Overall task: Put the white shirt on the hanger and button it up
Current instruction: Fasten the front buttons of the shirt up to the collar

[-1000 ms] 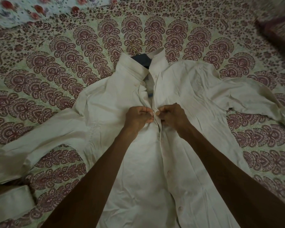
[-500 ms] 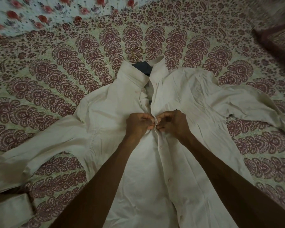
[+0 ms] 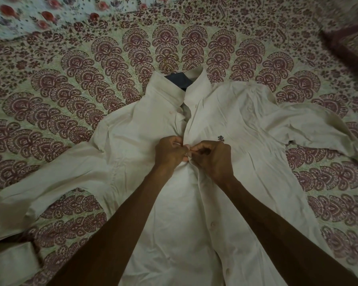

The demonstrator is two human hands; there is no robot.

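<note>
Hands barely shifted: left hand [image 3: 170, 151], right hand [image 3: 212, 157] fingers still clamped on white shirt [image 3: 246, 120] placket at chest button. Beyond fingertips, hanger [image 3: 179, 80] already inside collar, neck gap open. Wrist-side buttons: cannot tell.

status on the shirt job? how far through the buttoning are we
Done: the white shirt is on the hanger, its hook poking out past the collar, all lying flat on the bedspread. In hand: left hand and right hand pinch the placket at chest height, working one button. Left: the neck gap looks open, and the lower button looks unfastened.
</note>
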